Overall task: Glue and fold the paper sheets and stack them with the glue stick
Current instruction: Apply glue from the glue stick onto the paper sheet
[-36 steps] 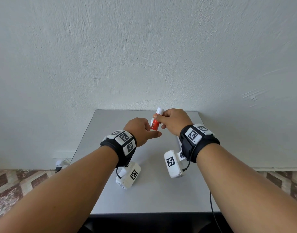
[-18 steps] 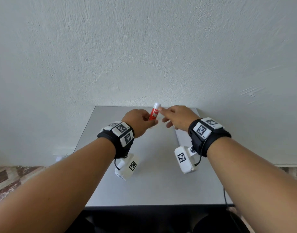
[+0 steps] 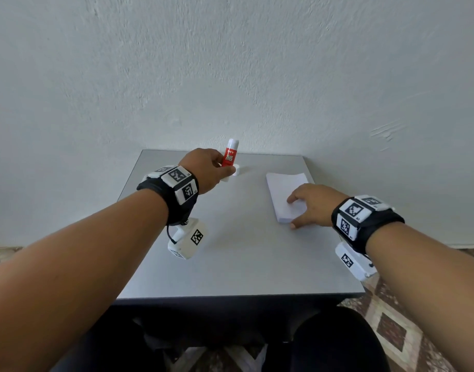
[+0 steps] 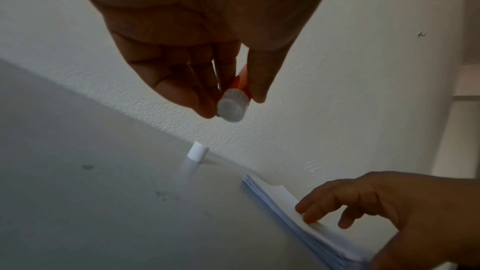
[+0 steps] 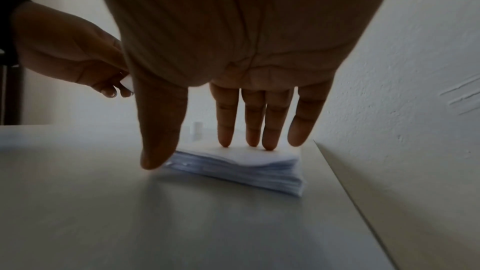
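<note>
Since half a second ago the right hand [image 3: 315, 204] has left the red glue stick [image 3: 229, 156], straight fingers [image 5: 225, 122] now pressing the white paper stack [image 3: 285, 196]; the left hand [image 3: 207, 169] alone pinches the stick upright above the grey table [image 3: 244, 253].

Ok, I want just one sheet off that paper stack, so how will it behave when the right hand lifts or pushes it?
The paper stack is loose: sheets would probably slide apart. The top sheet curls, so likely floppy. The right hand only rests fingertips there.

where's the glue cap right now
In the head view the cap stands on the table near the wall, just right of the left hand holding the glue stick.
</note>
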